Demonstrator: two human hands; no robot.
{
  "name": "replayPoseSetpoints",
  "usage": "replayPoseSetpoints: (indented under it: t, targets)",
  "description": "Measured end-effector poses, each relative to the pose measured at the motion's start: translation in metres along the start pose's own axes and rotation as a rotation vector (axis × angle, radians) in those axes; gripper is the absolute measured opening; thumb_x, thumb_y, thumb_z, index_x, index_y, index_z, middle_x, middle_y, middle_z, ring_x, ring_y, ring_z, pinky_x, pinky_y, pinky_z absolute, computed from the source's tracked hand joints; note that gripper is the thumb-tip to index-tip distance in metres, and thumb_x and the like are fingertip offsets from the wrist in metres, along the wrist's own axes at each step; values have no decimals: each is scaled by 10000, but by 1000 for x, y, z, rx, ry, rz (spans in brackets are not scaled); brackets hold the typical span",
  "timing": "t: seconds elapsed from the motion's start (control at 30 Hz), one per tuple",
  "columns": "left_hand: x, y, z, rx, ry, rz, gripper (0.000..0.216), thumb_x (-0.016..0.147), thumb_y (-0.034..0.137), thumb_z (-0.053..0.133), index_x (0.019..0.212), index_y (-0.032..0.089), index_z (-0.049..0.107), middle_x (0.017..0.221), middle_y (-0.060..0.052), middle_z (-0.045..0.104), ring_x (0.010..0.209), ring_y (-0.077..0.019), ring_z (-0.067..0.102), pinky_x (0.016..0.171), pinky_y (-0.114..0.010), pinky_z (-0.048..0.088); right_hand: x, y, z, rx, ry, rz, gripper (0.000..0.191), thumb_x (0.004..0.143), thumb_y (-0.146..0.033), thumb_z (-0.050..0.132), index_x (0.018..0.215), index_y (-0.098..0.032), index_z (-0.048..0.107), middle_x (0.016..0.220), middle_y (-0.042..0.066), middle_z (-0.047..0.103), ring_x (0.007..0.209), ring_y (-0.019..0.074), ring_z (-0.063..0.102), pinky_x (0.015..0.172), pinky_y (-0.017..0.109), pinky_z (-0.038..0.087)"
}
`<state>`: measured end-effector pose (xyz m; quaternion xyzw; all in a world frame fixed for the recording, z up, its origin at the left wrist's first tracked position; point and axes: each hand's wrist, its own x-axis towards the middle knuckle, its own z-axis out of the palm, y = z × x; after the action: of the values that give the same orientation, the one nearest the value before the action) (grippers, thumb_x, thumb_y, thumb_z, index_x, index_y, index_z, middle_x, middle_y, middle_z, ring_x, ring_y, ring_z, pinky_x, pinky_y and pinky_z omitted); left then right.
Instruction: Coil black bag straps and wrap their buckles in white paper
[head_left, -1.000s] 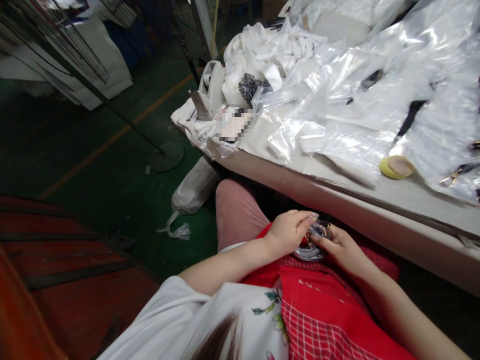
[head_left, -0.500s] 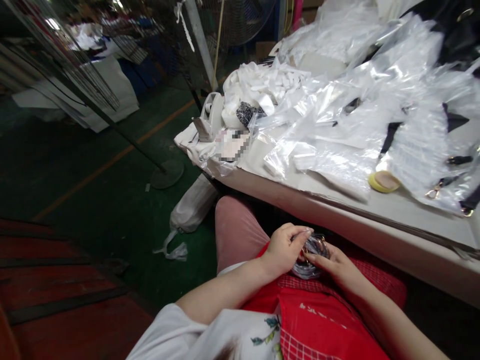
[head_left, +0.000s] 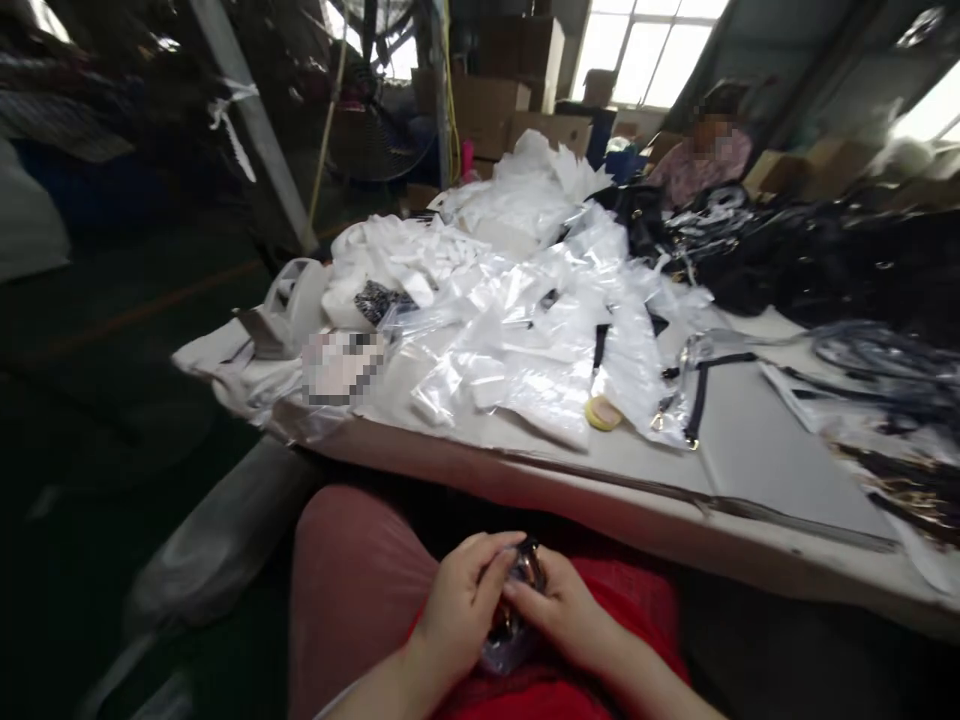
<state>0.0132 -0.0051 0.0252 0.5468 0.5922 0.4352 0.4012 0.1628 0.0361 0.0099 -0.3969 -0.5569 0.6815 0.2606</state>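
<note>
Above my lap, my left hand (head_left: 466, 590) and my right hand (head_left: 574, 605) grip a small bundle between them. It looks like a coiled dark strap (head_left: 531, 568) with gold-coloured metal parts, wrapped in clear plastic. Fingers of both hands are closed on it, thumbs toward its middle, and they cover much of it. On the table (head_left: 780, 440) beyond my hands lie heaped clear plastic bags (head_left: 517, 340). A yellow tape roll (head_left: 602, 413) sits by the near edge. Right of it is a black strap (head_left: 699, 400) with gold clasps.
At the table's left end stand a tape dispenser (head_left: 289, 305) and a pile of white strips (head_left: 420, 250). Black bags (head_left: 832, 265) and more coiled straps (head_left: 870, 350) lie to the right. A person (head_left: 701, 150) is behind the table. A filled sack (head_left: 217, 540) lies on the floor.
My view has swung right and up, bringing the table's right side and the person into sight. Both hands still hold the bundle and are closer together around it.
</note>
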Motion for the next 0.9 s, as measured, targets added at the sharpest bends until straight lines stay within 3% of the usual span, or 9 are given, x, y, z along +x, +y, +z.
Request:
replayPoseSetpoints:
  t: [0.1,0.33,0.43,0.63,0.73,0.77,0.83,0.9]
  targets:
    - [9,3,-1,-4,8,19,326,944,337,463,1051,180,729,928,-74,713,873,-174,664,810,-266,520,4,-3,0,93,-13,72,453,627,-563,773,772,-161,625,661,-18,592,597,126,499,610,266,429]
    - [20,4,6,-125,-13,-71,324,923,359,518,1029,153,744,970,-82,742,916,-186,678,858,-273,514,6,-6,-13,241,-183,288,355,640,-412,830,780,-120,685,721,25,654,645,137,566,673,277,456]
    - [19,5,8,-207,-5,-133,320,914,362,530,1021,147,741,1007,-79,748,938,-192,684,872,-279,520,7,-6,-13,232,-191,282,368,673,-447,803,808,-124,689,734,24,655,657,135,564,681,273,461]
    - [17,11,6,-160,-22,-185,346,898,421,523,997,177,747,1003,-76,750,926,-215,691,888,-321,537,10,-12,-8,80,-158,181,313,599,-356,835,748,-133,673,669,-15,602,605,117,495,576,240,415]
    - [22,9,2,-125,-4,-152,349,887,461,530,988,214,755,1018,-71,745,944,-218,690,883,-302,542,13,-22,-12,-54,-157,129,269,607,-316,818,762,-138,689,668,-24,609,605,123,506,566,237,413]
    - [24,8,0,-109,-17,-117,343,887,468,531,995,232,757,1018,-63,743,941,-213,689,882,-292,541,13,-27,-15,-103,-150,99,329,582,-310,833,838,-145,708,741,-9,648,665,150,552,618,253,447]
    - [29,7,-3,-85,-65,-57,334,884,483,535,993,262,761,1000,-52,742,923,-205,690,865,-270,543,9,-38,-23,-199,-79,37,648,495,-296,882,1100,-176,681,1002,40,689,893,227,611,813,312,482]
    - [33,8,-4,-81,-144,-36,339,877,504,539,976,272,766,974,-49,742,911,-207,690,844,-257,547,4,-47,-34,-303,12,-13,956,459,-288,903,1338,-211,536,1245,85,618,1113,273,559,992,356,412]
